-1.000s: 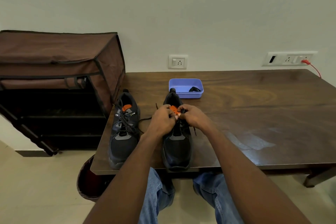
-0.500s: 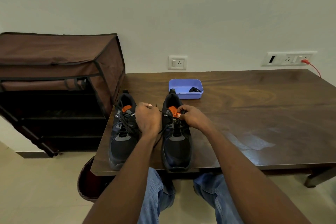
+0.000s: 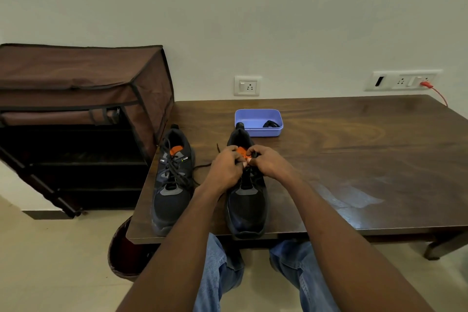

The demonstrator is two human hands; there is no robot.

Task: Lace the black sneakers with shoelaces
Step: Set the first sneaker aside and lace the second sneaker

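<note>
- Two black sneakers on the near left part of a dark wooden table (image 3: 342, 159), toes toward the near edge, side by side but apart
- Left sneaker (image 3: 172, 182): black lace (image 3: 174, 170) already crossed up the front; orange tongue tab showing at the top; loose lace end (image 3: 202, 166) trailing onto the table toward the other shoe
- Right sneaker (image 3: 247, 200): both hands gathered over its upper eyelets, next to its orange tongue tab (image 3: 241, 151)
- Left hand (image 3: 225, 167): fingers curled in, tips pinching the right sneaker's lace (image 3: 249, 172) near the tab
- Right hand (image 3: 266, 161): fingers curled too, thumb and forefinger pinching at the same spot; fingertips of both hands almost touching; exact strand in each grip too small to tell
- Blue plastic tray (image 3: 255, 116) just behind the right sneaker's heel, with a small dark item (image 3: 271, 123) inside near its right wall; too dim to name
- Brown fabric shoe rack (image 3: 76, 78) standing left of the table, front flap rolled up, dark shelves inside
- White wall socket (image 3: 247, 85) above the table's far edge; wider switch plate (image 3: 402, 80) further right with an orange plug and cord (image 3: 434, 88)
- Blue jeans (image 3: 217, 273) below the table's near edge; reddish-brown basket (image 3: 124, 256) on the floor under the table's left corner
</note>
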